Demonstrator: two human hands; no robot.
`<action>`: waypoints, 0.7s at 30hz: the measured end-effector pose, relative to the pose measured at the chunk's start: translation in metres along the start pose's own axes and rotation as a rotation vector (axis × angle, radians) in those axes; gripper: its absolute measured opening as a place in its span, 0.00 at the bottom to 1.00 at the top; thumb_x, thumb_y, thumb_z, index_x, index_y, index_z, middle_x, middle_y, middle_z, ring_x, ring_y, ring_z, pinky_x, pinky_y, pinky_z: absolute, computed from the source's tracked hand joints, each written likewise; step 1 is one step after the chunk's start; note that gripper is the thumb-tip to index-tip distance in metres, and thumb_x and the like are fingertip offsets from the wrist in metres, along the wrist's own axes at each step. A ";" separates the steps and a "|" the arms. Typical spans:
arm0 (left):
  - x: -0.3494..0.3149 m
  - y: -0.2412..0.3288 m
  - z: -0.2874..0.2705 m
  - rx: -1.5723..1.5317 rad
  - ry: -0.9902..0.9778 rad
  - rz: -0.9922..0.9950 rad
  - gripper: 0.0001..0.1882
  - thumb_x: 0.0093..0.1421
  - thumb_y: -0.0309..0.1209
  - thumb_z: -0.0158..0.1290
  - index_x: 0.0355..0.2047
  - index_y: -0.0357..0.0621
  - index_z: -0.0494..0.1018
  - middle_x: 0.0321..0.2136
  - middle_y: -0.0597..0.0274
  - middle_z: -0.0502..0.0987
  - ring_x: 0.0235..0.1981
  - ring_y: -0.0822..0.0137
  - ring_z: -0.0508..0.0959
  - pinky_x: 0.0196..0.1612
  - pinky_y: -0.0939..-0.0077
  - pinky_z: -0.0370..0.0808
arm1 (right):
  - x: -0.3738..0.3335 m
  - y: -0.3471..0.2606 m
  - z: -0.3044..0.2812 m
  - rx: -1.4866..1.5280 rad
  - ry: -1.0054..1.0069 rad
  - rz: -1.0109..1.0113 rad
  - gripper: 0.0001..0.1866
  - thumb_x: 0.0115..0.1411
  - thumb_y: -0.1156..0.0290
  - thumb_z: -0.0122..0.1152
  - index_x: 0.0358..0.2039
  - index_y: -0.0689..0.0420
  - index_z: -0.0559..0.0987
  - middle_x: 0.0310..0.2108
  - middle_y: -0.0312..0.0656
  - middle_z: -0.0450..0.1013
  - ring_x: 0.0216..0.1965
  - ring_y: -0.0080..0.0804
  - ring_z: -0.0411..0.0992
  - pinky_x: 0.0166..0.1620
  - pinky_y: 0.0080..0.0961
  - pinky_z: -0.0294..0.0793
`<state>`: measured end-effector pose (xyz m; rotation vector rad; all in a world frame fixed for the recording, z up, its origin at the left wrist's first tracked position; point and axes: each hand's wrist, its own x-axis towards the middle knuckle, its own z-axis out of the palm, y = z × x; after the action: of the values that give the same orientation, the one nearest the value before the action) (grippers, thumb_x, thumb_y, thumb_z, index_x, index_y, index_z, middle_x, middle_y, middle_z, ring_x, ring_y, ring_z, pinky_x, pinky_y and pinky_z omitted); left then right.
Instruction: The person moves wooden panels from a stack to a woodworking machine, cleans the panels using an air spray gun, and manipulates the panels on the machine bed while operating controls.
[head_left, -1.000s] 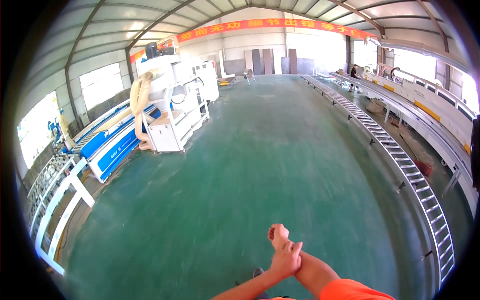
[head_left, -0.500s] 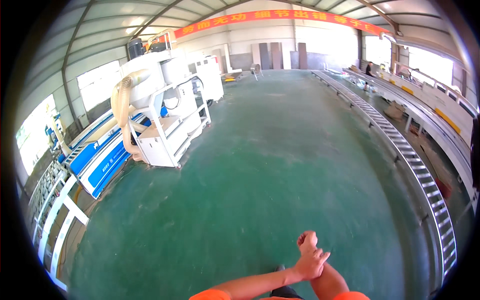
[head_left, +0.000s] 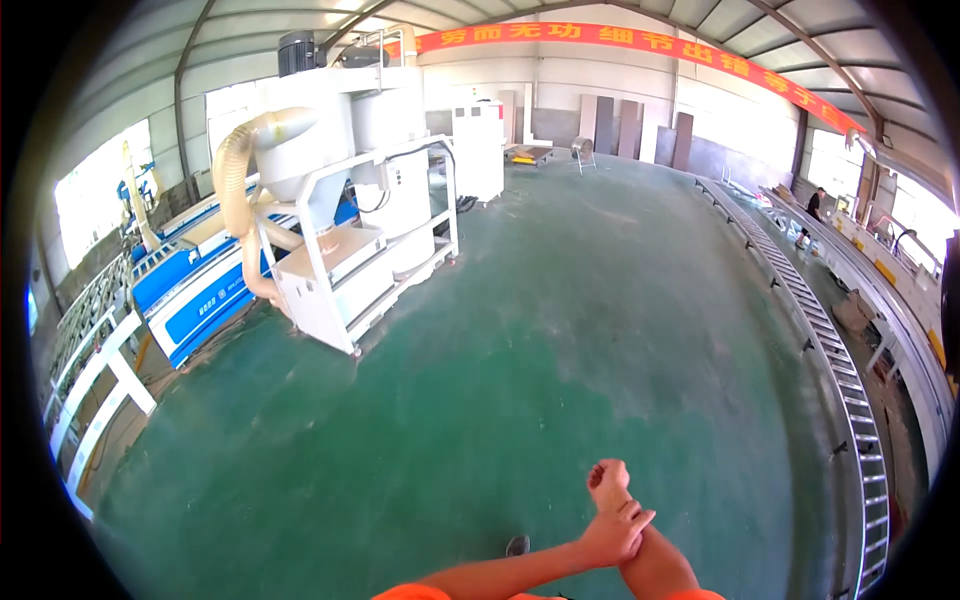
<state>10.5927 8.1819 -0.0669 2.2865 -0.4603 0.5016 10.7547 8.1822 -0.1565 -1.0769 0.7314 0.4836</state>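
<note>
My left hand [head_left: 612,535] reaches across from the lower left and lies wrapped round my right wrist. Beyond it, my right hand [head_left: 608,482] is curled into a loose fist, raised in front of me with no object showing in it. Orange sleeves [head_left: 412,592] show at the lower edge. Below the hands spreads the green floor [head_left: 480,430], where a dark shoe [head_left: 517,545] pokes out.
A white dust-collecting machine [head_left: 330,220] with a ribbed hose [head_left: 235,180] stands at left, beside a blue-and-white machine [head_left: 205,310]. A roller conveyor [head_left: 835,350] runs along the right. A person [head_left: 816,205] stands far right. A red banner [head_left: 650,42] hangs overhead.
The view has swung left and moved forward; the white machine looks nearer and larger. A shoe now shows clearly below. My left hand stays round my right wrist.
</note>
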 end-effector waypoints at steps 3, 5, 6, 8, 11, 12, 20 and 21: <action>0.120 -0.095 -0.017 0.132 0.158 0.055 0.23 0.46 0.31 0.52 0.44 0.33 0.69 0.35 0.46 0.68 0.42 0.48 0.68 0.48 0.55 0.67 | 0.096 -0.072 0.055 -0.144 -0.088 -0.140 0.10 0.51 0.75 0.46 0.14 0.58 0.67 0.14 0.39 0.65 0.15 0.30 0.62 0.20 0.26 0.63; 0.197 -0.132 -0.018 0.045 0.031 0.086 0.23 0.46 0.31 0.51 0.44 0.33 0.69 0.35 0.46 0.68 0.42 0.49 0.68 0.47 0.56 0.67 | 0.161 -0.129 0.068 -0.228 -0.126 -0.319 0.09 0.50 0.75 0.47 0.14 0.58 0.65 0.14 0.39 0.63 0.15 0.29 0.61 0.19 0.26 0.62; 0.228 -0.156 -0.021 0.035 -0.041 0.090 0.23 0.46 0.30 0.51 0.43 0.32 0.69 0.35 0.46 0.67 0.41 0.49 0.68 0.47 0.56 0.67 | 0.186 -0.146 0.095 -0.168 -0.108 -0.296 0.09 0.49 0.75 0.47 0.14 0.58 0.65 0.14 0.39 0.63 0.15 0.29 0.60 0.19 0.25 0.61; 0.282 -0.214 -0.015 0.022 -0.089 0.105 0.23 0.47 0.29 0.50 0.44 0.33 0.68 0.34 0.47 0.67 0.41 0.49 0.69 0.46 0.57 0.67 | 0.219 -0.186 0.156 0.025 -0.012 -0.145 0.09 0.49 0.75 0.47 0.14 0.57 0.64 0.14 0.38 0.62 0.15 0.29 0.59 0.20 0.24 0.60; 0.363 -0.298 0.005 -0.005 -0.198 0.183 0.24 0.48 0.28 0.49 0.47 0.33 0.67 0.34 0.47 0.67 0.41 0.51 0.69 0.46 0.58 0.67 | 0.290 -0.254 0.218 0.200 0.094 -0.037 0.09 0.49 0.75 0.46 0.14 0.56 0.63 0.13 0.37 0.60 0.15 0.29 0.58 0.20 0.23 0.59; 0.398 -0.332 0.005 0.009 -0.194 0.182 0.24 0.48 0.28 0.49 0.47 0.33 0.67 0.35 0.47 0.67 0.41 0.51 0.69 0.46 0.58 0.67 | 0.323 -0.273 0.240 0.211 0.102 -0.036 0.09 0.49 0.75 0.46 0.14 0.56 0.63 0.13 0.36 0.60 0.16 0.29 0.58 0.21 0.23 0.59; 0.655 -0.598 -0.065 0.111 -0.063 0.022 0.23 0.47 0.28 0.49 0.45 0.34 0.68 0.35 0.46 0.67 0.39 0.50 0.69 0.45 0.59 0.67 | 0.533 -0.407 0.528 -0.009 -0.131 0.023 0.08 0.48 0.74 0.46 0.14 0.56 0.66 0.14 0.38 0.64 0.16 0.30 0.60 0.21 0.26 0.63; 0.679 -0.625 -0.070 0.127 -0.011 0.035 0.23 0.46 0.28 0.49 0.45 0.34 0.68 0.35 0.46 0.68 0.39 0.50 0.69 0.45 0.59 0.67 | 0.557 -0.422 0.563 -0.028 -0.112 0.053 0.08 0.48 0.74 0.47 0.14 0.56 0.67 0.14 0.38 0.64 0.16 0.30 0.62 0.21 0.27 0.63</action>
<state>11.4505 8.5282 -0.0626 2.4070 -0.4875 0.5504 11.5823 8.5286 -0.1516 -1.0500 0.6576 0.5961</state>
